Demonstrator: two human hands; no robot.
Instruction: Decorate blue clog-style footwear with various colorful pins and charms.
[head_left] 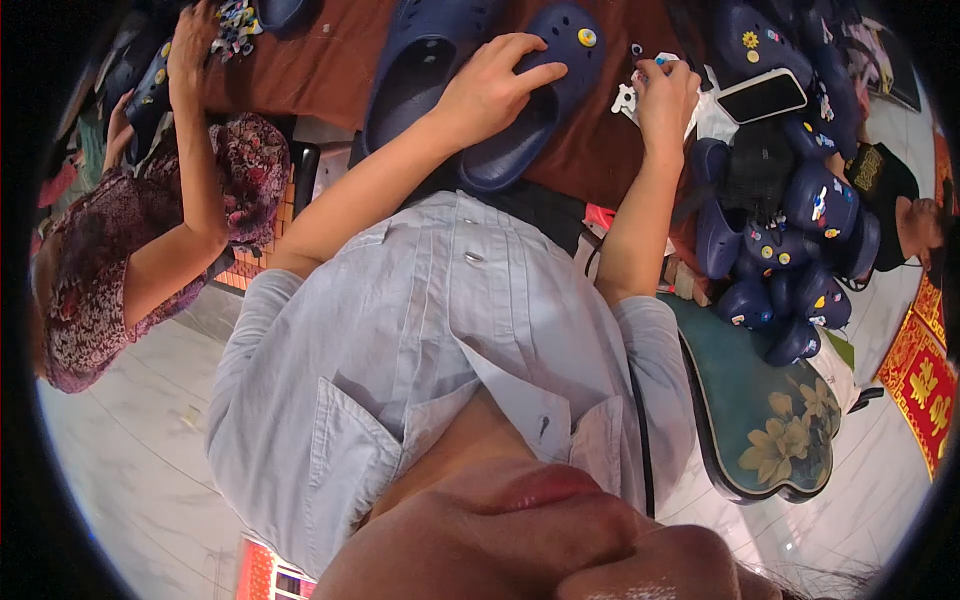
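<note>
Just ahead of your body, on the brown surface (340, 45), the navy clog (540, 110) lies under your left hand (505, 85), heel toward you and toe pointing away, its long axis leaning to your right. Your left fingers are spread, two tips laid on the upper just beside the yellow-and-white round charm (587, 38); whether any of them grip the edge, I can't tell. Your right hand (668, 95) is apart from that clog, with a strip of brown between them, so the clog lies to its left and the charm left and slightly farther off. Your left hand is clearly the nearer one. Your right fingertips are bent down and drawn together by a small bluish piece (660, 60); I can't tell if they hold it.

The clog looks smooth and moulded, with a rounded toe, small round holes and a wide heel opening. Its mate (400, 120) sits to its left, pointing much the same way. The charm is a little disc, bright against the matt navy. Under and beside your right hand lie flat, irregular white pieces (625, 100), one dotted dark; just right of them, a phone (762, 95) shows a glossy black face within a pale, rounded rim.
</note>
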